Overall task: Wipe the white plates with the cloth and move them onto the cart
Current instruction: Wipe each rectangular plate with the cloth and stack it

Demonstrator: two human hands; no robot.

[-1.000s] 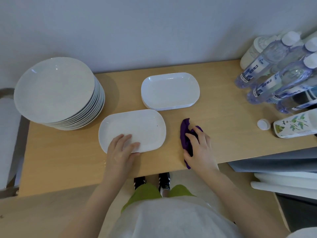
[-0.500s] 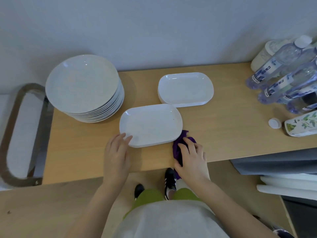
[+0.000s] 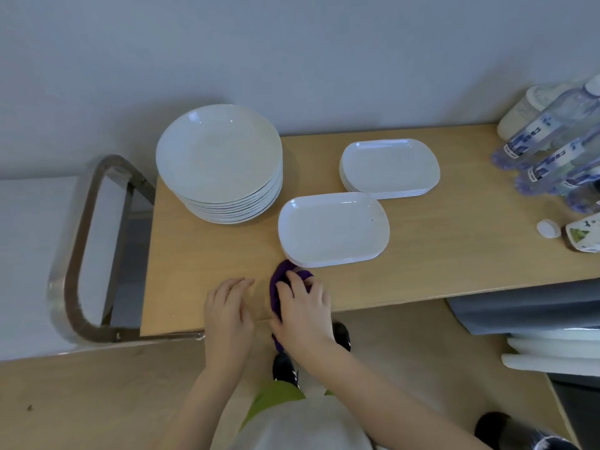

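Note:
A purple cloth lies at the front edge of the wooden table, and my right hand presses down on it with curled fingers. My left hand rests flat and empty on the table just left of the cloth. Behind the cloth sits a small stack of white rectangular plates. A second stack of rectangular plates is farther back on the right. A tall stack of round white plates stands at the back left. The cart with its metal handle is left of the table.
Several water bottles, a white bottle cap and a green-labelled bottle crowd the table's right end. A grey and white surface sits lower right. My shoes show below the table edge.
My left hand came off the near plate and now rests on the table. My right hand slid the cloth left, in front of that plate. The view shifted left, showing more cart.

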